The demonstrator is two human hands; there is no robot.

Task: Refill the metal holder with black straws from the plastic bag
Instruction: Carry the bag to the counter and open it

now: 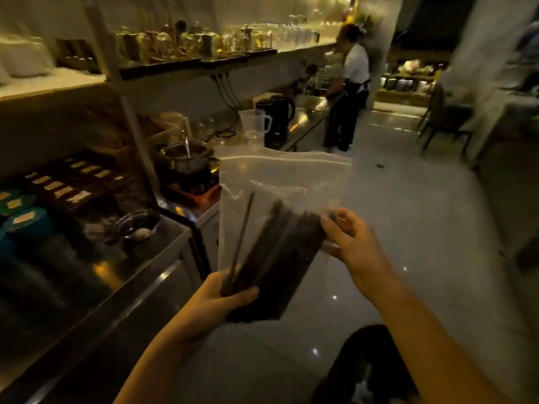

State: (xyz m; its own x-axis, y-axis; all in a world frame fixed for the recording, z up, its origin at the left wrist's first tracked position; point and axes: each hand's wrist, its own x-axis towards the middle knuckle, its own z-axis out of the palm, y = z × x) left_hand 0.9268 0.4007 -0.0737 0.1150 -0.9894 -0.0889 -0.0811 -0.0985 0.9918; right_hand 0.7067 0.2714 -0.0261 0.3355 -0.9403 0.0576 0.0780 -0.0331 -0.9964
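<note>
A clear plastic bag [280, 173] hangs upright in front of me over the floor, with a bundle of black straws [277, 258] in its lower half. My left hand [215, 301] grips the bag's bottom end around the straws. My right hand [350, 240] pinches the bag's right side near the upper ends of the straws. One straw [243, 237] leans apart from the bundle on the left. I cannot make out a metal holder in the dim view.
A steel counter [122, 275] runs along my left with a small metal bowl [137, 225], a pot with a ladle [183, 158], black kettles [277, 112] and a clear jug [256, 121]. Shelves of jars hang above. A person [348, 91] works at the counter's far end. Chairs stand at the right.
</note>
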